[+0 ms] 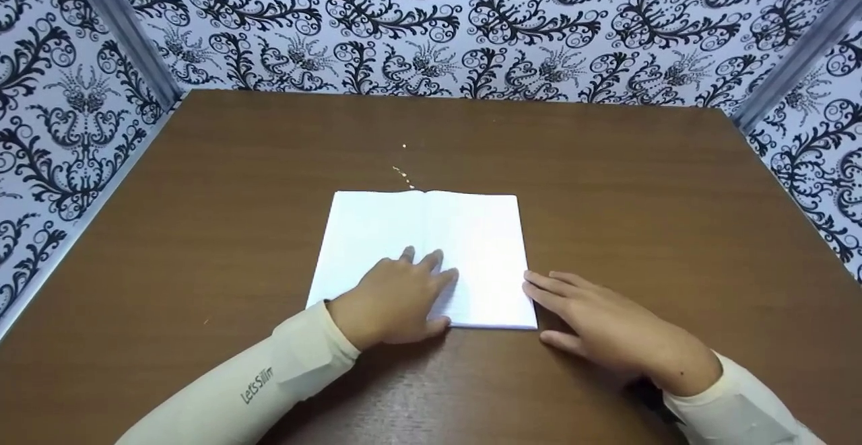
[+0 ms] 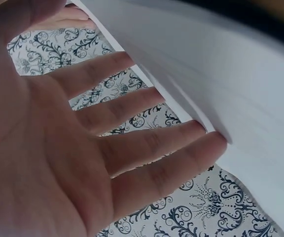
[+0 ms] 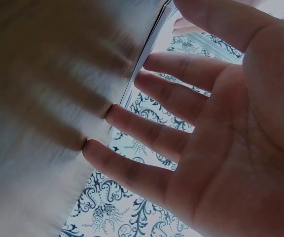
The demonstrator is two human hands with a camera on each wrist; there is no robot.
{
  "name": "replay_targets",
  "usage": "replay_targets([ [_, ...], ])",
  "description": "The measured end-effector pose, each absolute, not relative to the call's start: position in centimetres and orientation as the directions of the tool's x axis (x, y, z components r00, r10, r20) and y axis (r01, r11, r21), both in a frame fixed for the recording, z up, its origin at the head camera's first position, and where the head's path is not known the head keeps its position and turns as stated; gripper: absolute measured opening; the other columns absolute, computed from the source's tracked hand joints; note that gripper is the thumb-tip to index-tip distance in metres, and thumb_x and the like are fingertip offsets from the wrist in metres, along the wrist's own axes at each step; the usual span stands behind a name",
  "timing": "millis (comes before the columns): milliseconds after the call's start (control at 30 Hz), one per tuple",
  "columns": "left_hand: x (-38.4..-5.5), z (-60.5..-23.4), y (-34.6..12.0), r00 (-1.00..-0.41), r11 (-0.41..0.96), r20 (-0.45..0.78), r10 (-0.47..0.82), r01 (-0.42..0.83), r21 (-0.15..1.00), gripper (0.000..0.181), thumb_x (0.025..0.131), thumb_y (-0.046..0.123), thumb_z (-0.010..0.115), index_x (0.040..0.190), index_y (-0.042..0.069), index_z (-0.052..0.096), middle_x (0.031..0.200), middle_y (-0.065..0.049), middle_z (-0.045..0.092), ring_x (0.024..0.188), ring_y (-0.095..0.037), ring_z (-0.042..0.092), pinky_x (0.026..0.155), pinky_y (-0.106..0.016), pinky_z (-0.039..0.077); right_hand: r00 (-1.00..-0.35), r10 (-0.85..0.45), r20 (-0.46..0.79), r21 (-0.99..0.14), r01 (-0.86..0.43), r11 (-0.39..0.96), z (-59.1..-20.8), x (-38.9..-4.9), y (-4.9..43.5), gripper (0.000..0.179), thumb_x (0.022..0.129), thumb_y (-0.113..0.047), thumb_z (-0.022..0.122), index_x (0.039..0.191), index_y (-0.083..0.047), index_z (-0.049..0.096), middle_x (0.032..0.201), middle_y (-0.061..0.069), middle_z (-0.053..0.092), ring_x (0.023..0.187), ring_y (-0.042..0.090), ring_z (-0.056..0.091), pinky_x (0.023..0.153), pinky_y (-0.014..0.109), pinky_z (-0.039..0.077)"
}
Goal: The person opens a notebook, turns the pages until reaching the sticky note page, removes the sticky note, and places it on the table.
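Observation:
An open notebook [image 1: 491, 250] with blank-looking white pages lies on the brown table, its centre fold running away from me. My left hand [image 1: 397, 297] is spread over the lower middle of the pages; in the left wrist view its fingertips [image 2: 216, 143] touch the paper. Beside the notebook's right edge lies my right hand [image 1: 599, 317], fingers extended. In the right wrist view, two of its fingertips [image 3: 90, 145] touch the tabletop and the others are at the book's edge. Neither hand grips anything.
The wooden table [image 1: 640, 196] stretches around the notebook. Small pale crumbs [image 1: 404, 174] lie just beyond the fold. Patterned white and black panels [image 1: 431, 27] stand along the back and both sides, with grey strips at the corners.

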State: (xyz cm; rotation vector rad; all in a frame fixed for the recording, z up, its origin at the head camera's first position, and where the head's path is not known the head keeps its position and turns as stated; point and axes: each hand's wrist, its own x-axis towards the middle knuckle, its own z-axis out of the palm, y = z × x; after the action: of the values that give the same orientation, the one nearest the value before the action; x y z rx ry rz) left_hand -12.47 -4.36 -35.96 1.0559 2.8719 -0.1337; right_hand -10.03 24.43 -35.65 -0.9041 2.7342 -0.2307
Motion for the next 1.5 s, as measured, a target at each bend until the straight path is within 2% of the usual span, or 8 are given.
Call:
replay_targets([
  [167, -12.3, -36.1, -4.4, -0.685, 0.686, 0.045, 0.727, 0.723, -0.083, 0.039, 0.09, 0.041, 0.067, 0.115, 0.011, 0.069, 0.112, -0.01, 0.071, 0.098, -0.034, 0.071, 0.067, -0.044, 0.061, -0.774, -0.61, -0.169, -0.217, -0.574, 0.789, -35.6, -10.1, 24.4, 0.065, 0.097, -0.032, 0.064, 0.152, -0.006, 0.04, 0.158, 0.012, 0.04, 0.142, 0.042, 0.041, 0.11, 0.059, 0.038],
  [333, -12.2, -36.5, -4.2, -0.613, 0.633, 0.167, 0.772, 0.764, -0.121, 0.019, 0.086, 0.03, 0.072, 0.09, 0.011, 0.071, 0.079, -0.003, 0.066, 0.064, -0.02, 0.063, 0.05, -0.033, 0.054, -0.763, -0.632, -0.137, -0.189, -0.606, 0.772, -35.7, -10.0, 24.5, 0.067, 0.097, -0.032, 0.064, 0.151, -0.001, 0.039, 0.158, 0.016, 0.038, 0.141, 0.04, 0.044, 0.109, 0.056, 0.041],
  [800, -11.5, -37.2, -3.4, -0.577, 0.647, 0.301, 0.759, 0.719, -0.255, 0.017, 0.089, 0.028, 0.069, 0.078, 0.015, 0.066, 0.069, 0.0, 0.065, 0.057, -0.016, 0.062, 0.042, -0.029, 0.045, -0.753, -0.643, -0.141, -0.2, -0.615, 0.763, -36.0, -10.1, 24.6, 0.061, 0.095, -0.032, 0.067, 0.149, -0.011, 0.047, 0.157, 0.015, 0.04, 0.138, 0.046, 0.044, 0.104, 0.062, 0.042],
  [967, -11.8, -36.8, -3.1, -0.587, 0.657, 0.307, 0.749, 0.72, -0.226, 0.015, 0.091, 0.028, 0.069, 0.083, 0.016, 0.068, 0.071, 0.001, 0.067, 0.056, -0.015, 0.062, 0.043, -0.03, 0.048, -0.74, -0.658, -0.139, -0.194, -0.631, 0.751, -36.1, -10.0, 24.7, 0.058, 0.096, -0.032, 0.065, 0.147, -0.01, 0.049, 0.157, 0.015, 0.042, 0.137, 0.046, 0.045, 0.104, 0.062, 0.042],
  [1067, -11.8, -36.6, -2.8, -0.587, 0.667, 0.343, 0.733, 0.718, -0.198, 0.013, 0.092, 0.024, 0.067, 0.101, 0.016, 0.07, 0.073, 0.001, 0.068, 0.055, -0.015, 0.062, 0.043, -0.031, 0.048, -0.737, -0.662, -0.137, -0.196, -0.635, 0.747, -36.1, -10.0, 24.7, 0.058, 0.096, -0.032, 0.065, 0.148, -0.011, 0.048, 0.157, 0.014, 0.042, 0.137, 0.045, 0.045, 0.104, 0.062, 0.042],
  [1200, -11.9, -36.4, -2.6, -0.581, 0.687, 0.427, 0.693, 0.713, -0.144, 0.046, 0.092, 0.016, 0.063, 0.138, 0.016, 0.055, 0.071, 0.001, 0.066, 0.051, -0.013, 0.059, 0.04, -0.03, 0.045, -0.743, -0.655, -0.14, -0.195, -0.628, 0.753, -36.1, -10.0, 24.7, 0.058, 0.096, -0.031, 0.065, 0.148, -0.011, 0.048, 0.157, 0.013, 0.042, 0.138, 0.045, 0.045, 0.105, 0.062, 0.042],
  [1267, -11.9, -36.3, -2.6, -0.578, 0.695, 0.474, 0.664, 0.71, -0.109, 0.058, 0.092, 0.013, 0.062, 0.147, 0.016, 0.046, 0.069, 0.001, 0.064, 0.049, -0.012, 0.056, 0.039, -0.029, 0.043, -0.745, -0.653, -0.136, -0.193, -0.626, 0.755, -36.1, -10.0, 24.7, 0.058, 0.096, -0.031, 0.065, 0.148, -0.011, 0.048, 0.157, 0.012, 0.042, 0.138, 0.045, 0.044, 0.105, 0.062, 0.042],
  [1500, -12.3, -35.1, -3.1, -0.589, 0.734, 0.571, 0.572, 0.679, -0.035, 0.063, 0.09, 0.009, 0.062, 0.15, 0.016, 0.045, 0.071, 0.0, 0.062, 0.046, -0.013, 0.051, 0.039, -0.028, 0.041, -0.746, -0.652, -0.135, -0.196, -0.625, 0.756, -36.0, -10.0, 24.6, 0.059, 0.096, -0.031, 0.066, 0.149, -0.011, 0.048, 0.157, 0.012, 0.043, 0.138, 0.045, 0.044, 0.105, 0.063, 0.041],
])
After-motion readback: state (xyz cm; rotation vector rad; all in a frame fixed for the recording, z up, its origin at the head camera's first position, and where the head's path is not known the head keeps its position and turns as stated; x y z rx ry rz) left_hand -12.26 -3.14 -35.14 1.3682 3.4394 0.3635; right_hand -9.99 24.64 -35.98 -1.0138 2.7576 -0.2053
